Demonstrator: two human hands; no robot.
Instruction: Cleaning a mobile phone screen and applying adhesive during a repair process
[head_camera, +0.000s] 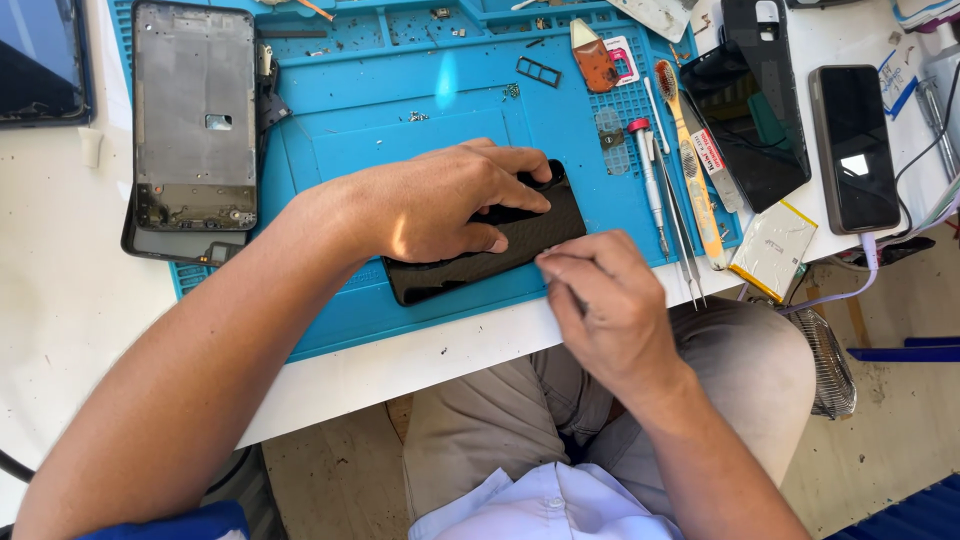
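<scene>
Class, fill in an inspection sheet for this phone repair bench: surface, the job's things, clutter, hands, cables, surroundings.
Surface: blue repair mat on a white table.
Job's things: black phone lying flat on the mat.
Clutter: metal phone frame, toothbrush, tweezers, loose screws, flat battery, dark phone.
Hands: left hand pressing on the black phone; right hand pinched at its near edge, whatever it holds is hidden.
Cables: pale cable over the table's right edge.
Surroundings: small fan beside the knee, worn floor.
</scene>
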